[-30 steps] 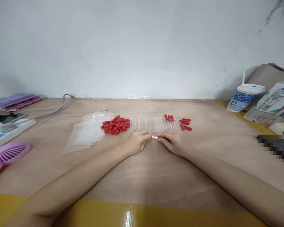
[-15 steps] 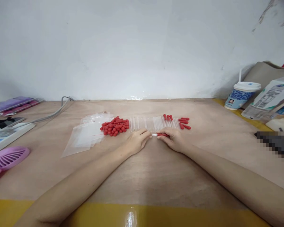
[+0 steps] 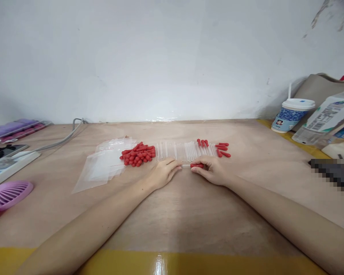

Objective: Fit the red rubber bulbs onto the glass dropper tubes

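Between my fingers a clear thin tube meets a red rubber dropper bulb. My left hand is closed on the tube. My right hand pinches the bulb at the tube's right end; how far the tube goes into it I cannot tell. Just behind my hands lies a row of clear tubes. A few of them at the right carry red bulbs at their far ends, and several more red bulbs lie to the right. Left of the row is a heap of red bulbs.
Clear plastic bags lie left of the heap. Further left are a pink fan, a power strip with a grey cable, and purple packs. A paper cup and a bottle stand at right.
My hands are slightly further apart, and a longer stretch of the tube shows between my left fingers and the bulb. The view has shifted slightly.
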Demonstrator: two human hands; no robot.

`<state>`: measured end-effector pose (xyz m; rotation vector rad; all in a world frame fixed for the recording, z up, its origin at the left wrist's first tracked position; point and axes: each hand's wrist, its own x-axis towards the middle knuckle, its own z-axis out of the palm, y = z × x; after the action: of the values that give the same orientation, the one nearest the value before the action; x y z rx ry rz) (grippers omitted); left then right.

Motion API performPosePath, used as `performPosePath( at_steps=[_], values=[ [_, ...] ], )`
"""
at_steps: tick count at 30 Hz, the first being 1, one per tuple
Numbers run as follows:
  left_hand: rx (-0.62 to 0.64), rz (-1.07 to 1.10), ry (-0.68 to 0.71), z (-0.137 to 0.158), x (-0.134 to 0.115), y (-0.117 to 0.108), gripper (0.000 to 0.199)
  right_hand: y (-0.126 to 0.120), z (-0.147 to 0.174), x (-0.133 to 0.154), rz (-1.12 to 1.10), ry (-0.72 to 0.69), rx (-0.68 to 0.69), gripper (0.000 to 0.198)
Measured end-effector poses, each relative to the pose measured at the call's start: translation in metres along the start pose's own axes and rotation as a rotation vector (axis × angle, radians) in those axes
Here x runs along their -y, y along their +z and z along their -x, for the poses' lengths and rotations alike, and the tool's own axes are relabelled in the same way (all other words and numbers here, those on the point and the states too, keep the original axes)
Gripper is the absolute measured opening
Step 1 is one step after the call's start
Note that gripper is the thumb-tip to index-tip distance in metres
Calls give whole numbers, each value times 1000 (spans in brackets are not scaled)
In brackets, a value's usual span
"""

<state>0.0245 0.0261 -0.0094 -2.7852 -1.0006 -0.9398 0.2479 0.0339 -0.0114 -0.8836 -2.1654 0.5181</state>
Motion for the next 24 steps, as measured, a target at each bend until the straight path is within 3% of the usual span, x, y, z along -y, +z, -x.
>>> performPosePath(
  at_steps=[10, 17, 24],
  values=[
    [3, -79, 39, -1, -3, -2, 22, 6, 0, 4, -163, 173, 23, 19],
    [-1, -51, 22, -1, -2, -4, 21, 1, 0, -1, -248, 133, 99, 23],
    [-61, -23, 38, 0, -1, -2, 21, 3, 0, -4, -205, 137, 39, 21]
  ],
)
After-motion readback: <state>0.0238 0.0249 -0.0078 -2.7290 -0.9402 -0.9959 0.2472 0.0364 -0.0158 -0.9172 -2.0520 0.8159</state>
